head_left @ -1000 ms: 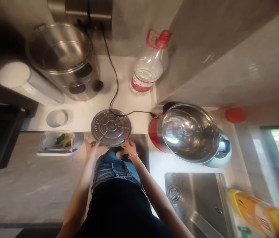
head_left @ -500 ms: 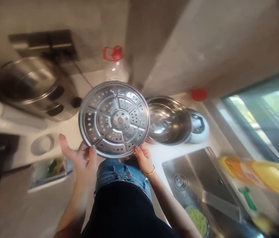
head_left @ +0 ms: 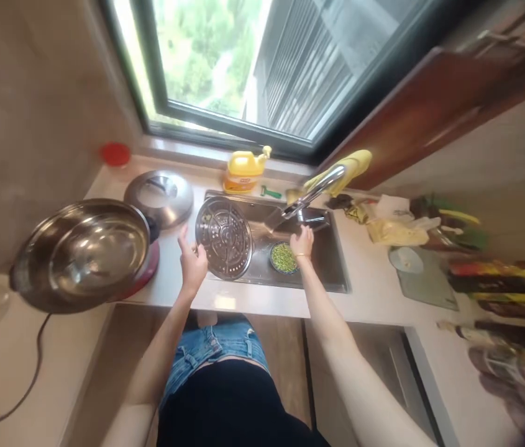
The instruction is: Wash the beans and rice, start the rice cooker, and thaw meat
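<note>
A round, perforated metal steamer tray (head_left: 225,239) is tilted over the left part of the sink (head_left: 262,211). My left hand (head_left: 193,266) grips its left rim, with the thumb at the edge and one finger stretched away; the remaining fingers are partly hidden. Over the sink, my right hand (head_left: 303,242) is off the tray, its fingers extended and holding nothing visible. It is below the faucet (head_left: 314,192) and beside a bowl of green beans or peas (head_left: 283,257), partly overlapping that bowl in view.
Left of the sink are a deep steel pot (head_left: 99,254) on a reddish base and a domed metal lid (head_left: 159,197). A yellow detergent jug (head_left: 243,171) and a green peeler (head_left: 271,192) lie behind the sink. Bags and a cutting board (head_left: 425,282) occupy the right counter.
The view has turned right toward the sink and window. The tray has moved from in front of the counter to over the sink. My right hand has let go of it and reached toward the faucet.
</note>
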